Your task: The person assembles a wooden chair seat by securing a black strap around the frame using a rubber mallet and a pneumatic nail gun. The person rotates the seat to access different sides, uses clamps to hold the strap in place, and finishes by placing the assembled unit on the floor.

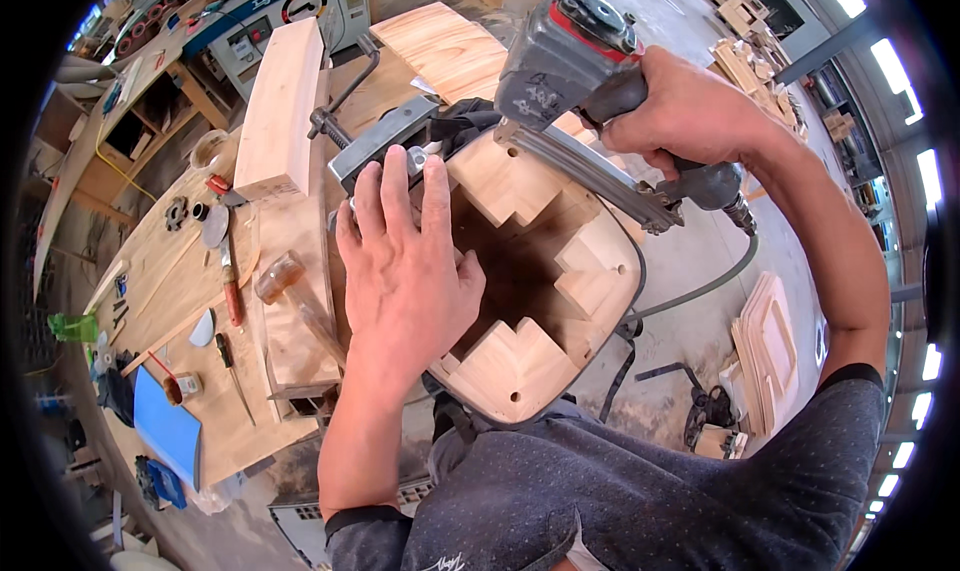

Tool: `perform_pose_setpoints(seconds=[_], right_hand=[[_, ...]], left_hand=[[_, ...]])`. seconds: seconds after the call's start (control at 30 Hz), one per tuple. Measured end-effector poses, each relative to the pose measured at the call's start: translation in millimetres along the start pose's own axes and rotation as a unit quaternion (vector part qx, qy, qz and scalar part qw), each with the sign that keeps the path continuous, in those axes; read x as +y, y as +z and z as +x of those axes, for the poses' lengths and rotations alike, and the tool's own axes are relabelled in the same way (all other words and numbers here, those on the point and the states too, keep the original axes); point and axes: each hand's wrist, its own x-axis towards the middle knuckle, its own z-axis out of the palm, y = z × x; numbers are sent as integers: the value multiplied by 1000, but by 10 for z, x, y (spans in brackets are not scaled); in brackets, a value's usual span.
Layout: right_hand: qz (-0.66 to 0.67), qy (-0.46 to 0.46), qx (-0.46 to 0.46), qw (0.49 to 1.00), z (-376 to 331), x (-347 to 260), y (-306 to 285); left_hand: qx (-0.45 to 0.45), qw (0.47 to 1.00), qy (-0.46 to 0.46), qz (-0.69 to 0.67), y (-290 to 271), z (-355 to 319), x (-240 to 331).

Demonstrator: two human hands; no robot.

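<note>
Nail gun [555, 86] fills the right hand [690, 111], left hand [405, 266] over metal clamp [388, 134].

Items in view, counted by kind

Two bare hands, one left hand [405, 271] and one right hand [685, 111]; one nail gun [545, 76]; one hollow wooden frame [592, 333] with three notched corner blocks [503, 369] visible; one mallet [280, 277]; one screwdriver [224, 349]; one blue sheet [168, 428]; one green bottle [74, 328]
</note>
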Motion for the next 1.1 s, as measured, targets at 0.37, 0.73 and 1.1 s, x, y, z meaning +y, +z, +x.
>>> perform_pose_setpoints(seconds=[0.37, 0.73, 1.1], right_hand=[[-19, -47, -35, 998, 271, 65, -126], [-71, -76, -32, 994, 392, 35, -214], [-87, -38, -38, 995, 398, 97, -227]], left_hand=[[-7, 1000, -11, 12, 16, 16, 45], [-10, 1000, -14, 23, 12, 41, 67], [-28, 999, -23, 25, 15, 51, 88]])
